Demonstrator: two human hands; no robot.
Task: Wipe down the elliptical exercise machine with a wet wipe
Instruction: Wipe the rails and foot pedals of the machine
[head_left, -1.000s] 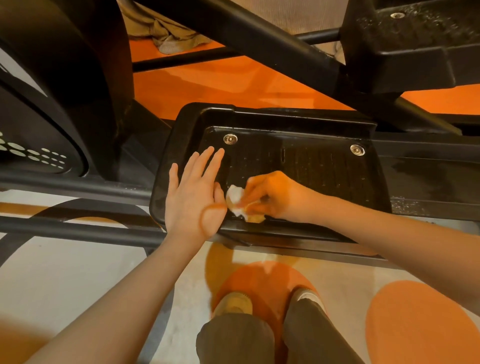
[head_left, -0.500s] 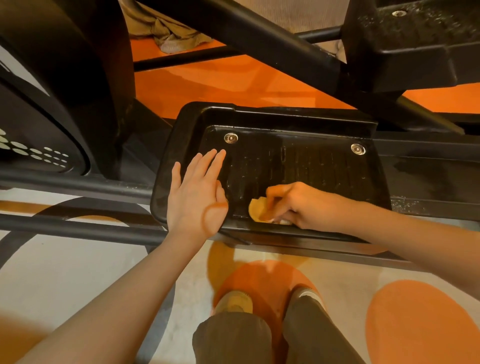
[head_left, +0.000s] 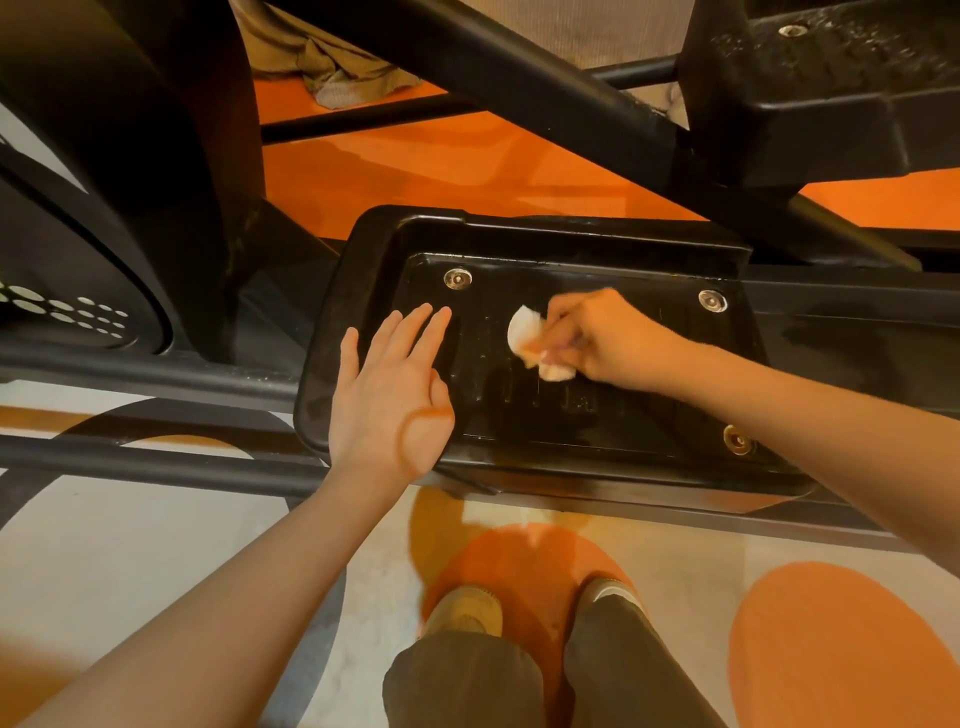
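The black foot pedal (head_left: 597, 244) of the elliptical machine lies below me, a ribbed tray with silver bolts at its corners. My right hand (head_left: 608, 338) grips a crumpled white wet wipe (head_left: 530, 338) and presses it on the middle of the pedal's ribbed floor. My left hand (head_left: 389, 395) lies flat with straight fingers on the pedal's left end, palm down. The pedal floor looks wet and shiny near the front edge.
The machine's black flywheel housing (head_left: 104, 208) rises at left and a second pedal (head_left: 810, 93) sits at the upper right. Black frame bars (head_left: 156, 462) run across below the pedal. My feet (head_left: 467, 613) stand on an orange-and-white patterned floor. A crumpled cloth (head_left: 332, 67) lies beyond.
My right hand has slid the wipe from the pedal's front edge up toward the pedal's middle and far side. My left hand has stayed flat in place.
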